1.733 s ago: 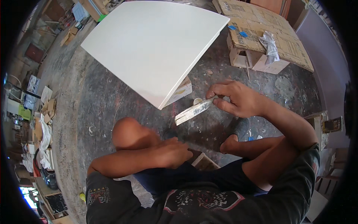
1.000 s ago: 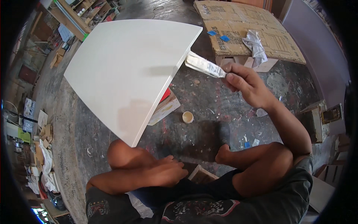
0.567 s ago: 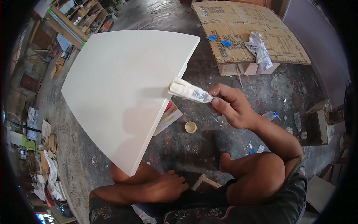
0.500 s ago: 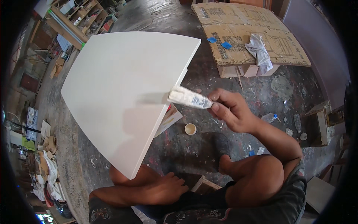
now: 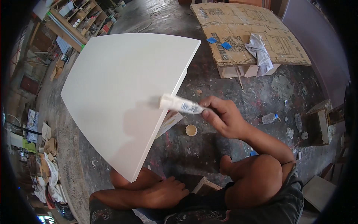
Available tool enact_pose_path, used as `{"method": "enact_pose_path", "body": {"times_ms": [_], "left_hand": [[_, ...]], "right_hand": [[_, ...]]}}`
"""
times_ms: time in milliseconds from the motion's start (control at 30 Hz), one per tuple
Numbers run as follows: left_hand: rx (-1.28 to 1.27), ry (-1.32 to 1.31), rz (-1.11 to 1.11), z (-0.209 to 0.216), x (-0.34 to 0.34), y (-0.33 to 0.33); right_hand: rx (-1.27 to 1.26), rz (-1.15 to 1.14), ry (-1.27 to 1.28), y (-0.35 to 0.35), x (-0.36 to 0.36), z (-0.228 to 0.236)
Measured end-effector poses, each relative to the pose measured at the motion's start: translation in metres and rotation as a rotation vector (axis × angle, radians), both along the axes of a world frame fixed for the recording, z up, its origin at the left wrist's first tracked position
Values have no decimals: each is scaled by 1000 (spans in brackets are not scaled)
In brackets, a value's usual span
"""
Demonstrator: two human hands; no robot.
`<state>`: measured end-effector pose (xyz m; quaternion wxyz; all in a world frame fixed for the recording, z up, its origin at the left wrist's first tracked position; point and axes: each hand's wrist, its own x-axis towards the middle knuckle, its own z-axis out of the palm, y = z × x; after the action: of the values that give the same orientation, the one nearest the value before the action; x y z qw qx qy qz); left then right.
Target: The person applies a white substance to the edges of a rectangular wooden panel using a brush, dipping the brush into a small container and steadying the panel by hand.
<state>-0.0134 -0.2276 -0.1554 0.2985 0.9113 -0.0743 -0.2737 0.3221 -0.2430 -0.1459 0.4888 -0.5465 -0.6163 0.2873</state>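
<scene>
surrounding the white panel [image 5: 119, 74], stained floor [image 5: 257, 100]

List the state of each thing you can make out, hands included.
White panel: plain, partly shaded
Flat tool: whitish, overlapping the panel's edge in view; contact unclear
Right hand: pinching the tool's narrow end
Left hand: fingers curled, palm hidden
Small cup: upright, open
Cardboard: spread out, creased
Cloth: crumpled, hanging over the cardboard's edge
Clear bottle: on its side
</scene>
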Motion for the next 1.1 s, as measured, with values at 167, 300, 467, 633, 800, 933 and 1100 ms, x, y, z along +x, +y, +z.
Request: {"method": "enact_pose_path", "body": {"times_ms": [167,300,467,633,800,933,1100], "left_hand": [[33,-7,3,-3,-3,-3],[23,-8,21,-10,-5,-5],[24,-2,14,-8,-3,-4],[20,9,11,-8,-4,-4],[28,-2,3,-5,-2,-4],[15,-8,4,-4,-2,-3],[21,-13,-19,-8,-6,-4]], "right_hand": [[18,-154,145,1,9,-14],[81,-42,2,-9,1,-4],[25,-117,-5,-5,7,-6],[67,-144,30,-12,12,-3],[21,-91,-99,-12,7,7],[2,-228,-15,-12,23,3],[112,-86,-132,-16,14,9]]}}
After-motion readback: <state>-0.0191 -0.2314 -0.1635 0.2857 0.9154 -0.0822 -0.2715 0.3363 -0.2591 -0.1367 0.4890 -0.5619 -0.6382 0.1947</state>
